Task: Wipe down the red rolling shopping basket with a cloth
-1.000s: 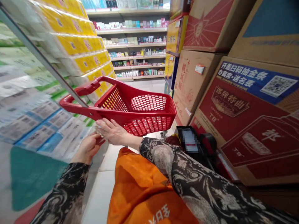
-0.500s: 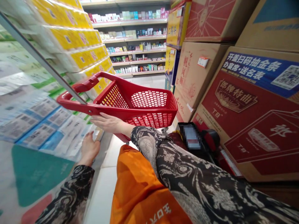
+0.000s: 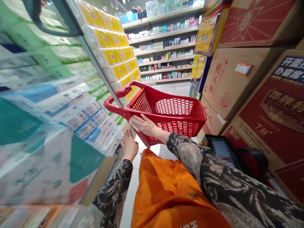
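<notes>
Hidden: red basket [image 3: 180,126] underside sits behind the right forearm; blurred patch [image 3: 220,150] right of basket is unreadable.
Cut off: orange apron [image 3: 166,190] below basket, white print clipped at the frame bottom.
Writing: red carton [image 3: 273,126] right of basket reads 郎牌 and T8, rest cropped. Tissue packs [image 3: 90,120] left of basket, print too smeared.
Right hand [image 3: 144,125]: flat, fingers spread on basket's near rim, not clasping.
Left hand [image 3: 129,146]: just below basket, against tissue packs; cannot tell its grip.
Basket: tilted, between tissue packs and red carton.

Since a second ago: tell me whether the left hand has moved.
Yes. The left hand has dropped away from the right hand, down toward the shelf edge.
</notes>
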`<move>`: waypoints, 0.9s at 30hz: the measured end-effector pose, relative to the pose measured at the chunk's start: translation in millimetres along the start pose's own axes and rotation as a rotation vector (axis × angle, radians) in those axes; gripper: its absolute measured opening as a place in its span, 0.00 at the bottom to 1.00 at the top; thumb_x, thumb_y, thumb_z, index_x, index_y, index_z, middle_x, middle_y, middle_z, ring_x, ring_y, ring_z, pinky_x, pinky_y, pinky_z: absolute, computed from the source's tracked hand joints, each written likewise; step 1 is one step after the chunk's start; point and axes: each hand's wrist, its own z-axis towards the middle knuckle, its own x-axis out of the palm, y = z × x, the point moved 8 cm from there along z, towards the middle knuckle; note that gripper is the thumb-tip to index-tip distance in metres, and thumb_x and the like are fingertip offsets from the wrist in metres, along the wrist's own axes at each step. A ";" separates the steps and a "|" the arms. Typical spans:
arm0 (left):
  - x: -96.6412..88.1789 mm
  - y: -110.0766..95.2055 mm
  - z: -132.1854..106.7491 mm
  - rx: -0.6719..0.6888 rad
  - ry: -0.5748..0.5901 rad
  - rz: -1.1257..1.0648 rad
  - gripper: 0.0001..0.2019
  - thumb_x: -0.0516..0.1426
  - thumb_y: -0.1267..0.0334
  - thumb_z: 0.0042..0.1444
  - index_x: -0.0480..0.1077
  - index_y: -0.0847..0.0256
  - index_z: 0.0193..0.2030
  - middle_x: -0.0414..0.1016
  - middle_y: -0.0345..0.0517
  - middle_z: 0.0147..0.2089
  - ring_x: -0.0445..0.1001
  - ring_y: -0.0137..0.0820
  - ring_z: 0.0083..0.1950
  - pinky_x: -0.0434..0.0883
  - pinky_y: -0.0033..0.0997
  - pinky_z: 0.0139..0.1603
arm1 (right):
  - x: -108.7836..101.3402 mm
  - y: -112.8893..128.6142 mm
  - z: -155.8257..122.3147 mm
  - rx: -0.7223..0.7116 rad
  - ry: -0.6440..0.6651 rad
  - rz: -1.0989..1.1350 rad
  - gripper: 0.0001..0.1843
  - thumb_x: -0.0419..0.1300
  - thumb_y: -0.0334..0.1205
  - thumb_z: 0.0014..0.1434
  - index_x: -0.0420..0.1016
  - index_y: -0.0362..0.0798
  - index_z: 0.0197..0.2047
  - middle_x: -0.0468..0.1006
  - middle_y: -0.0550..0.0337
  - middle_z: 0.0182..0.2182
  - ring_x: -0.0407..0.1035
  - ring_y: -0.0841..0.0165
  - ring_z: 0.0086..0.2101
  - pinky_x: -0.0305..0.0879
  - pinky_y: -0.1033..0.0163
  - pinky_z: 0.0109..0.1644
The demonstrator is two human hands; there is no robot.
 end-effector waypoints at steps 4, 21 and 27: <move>3.6 -16.5 -9.1 0.069 0.000 0.024 0.35 0.46 0.71 0.49 0.46 0.73 0.66 0.45 0.62 0.69 0.44 0.43 0.70 0.48 0.57 0.65 | 34.1 15.2 -56.7 -0.059 0.189 0.004 0.21 0.48 0.29 0.62 0.63 0.39 0.59 0.66 0.46 0.57 0.54 0.59 0.60 0.51 0.46 0.63; 14.7 -65.5 -27.7 0.168 0.074 0.061 0.33 0.45 0.72 0.51 0.47 0.74 0.66 0.43 0.60 0.70 0.43 0.43 0.70 0.46 0.57 0.66 | 14.4 -5.9 -94.8 0.062 0.119 -0.017 0.22 0.49 0.29 0.63 0.62 0.42 0.60 0.65 0.48 0.58 0.53 0.60 0.61 0.52 0.47 0.64; 23.7 -86.7 -32.3 0.218 0.067 0.048 0.35 0.46 0.73 0.49 0.47 0.73 0.66 0.43 0.60 0.70 0.43 0.43 0.70 0.46 0.57 0.66 | -10.9 -8.3 -116.6 0.053 0.056 -0.029 0.22 0.49 0.30 0.64 0.61 0.44 0.61 0.65 0.50 0.58 0.53 0.62 0.61 0.50 0.47 0.65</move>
